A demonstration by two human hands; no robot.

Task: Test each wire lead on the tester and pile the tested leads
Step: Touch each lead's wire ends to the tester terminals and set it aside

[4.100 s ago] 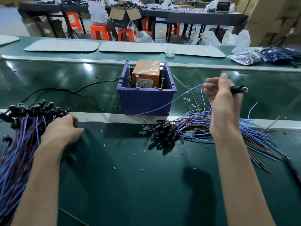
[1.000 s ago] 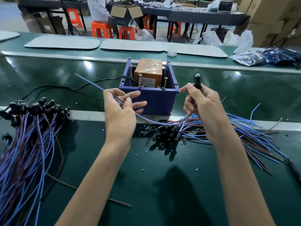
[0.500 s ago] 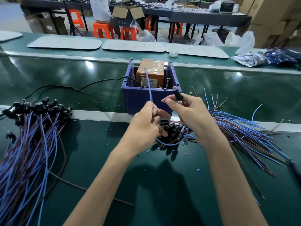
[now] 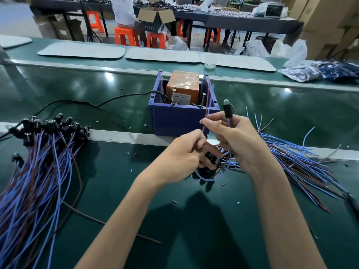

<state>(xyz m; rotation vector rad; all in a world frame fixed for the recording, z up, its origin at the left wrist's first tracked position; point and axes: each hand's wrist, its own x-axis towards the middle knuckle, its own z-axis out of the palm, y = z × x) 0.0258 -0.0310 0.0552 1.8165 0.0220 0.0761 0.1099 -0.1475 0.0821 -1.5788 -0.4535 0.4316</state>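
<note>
Two hands on one seemingly light, floppy lead (image 4: 207, 105): right hand (image 4: 239, 140) pinches just under its stiff black head (image 4: 226, 110), left hand (image 4: 184, 152) grips lower, steadying the slack.

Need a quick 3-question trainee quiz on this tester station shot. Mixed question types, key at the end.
1. True or false: the orange box sits inside the blue bin.
2. The right hand grips: A a screwdriver; B a lead, black head up; C nothing.
3. How many screws stand upright at the bin's front rim?
Key: 1 true; 2 B; 3 two.
</note>
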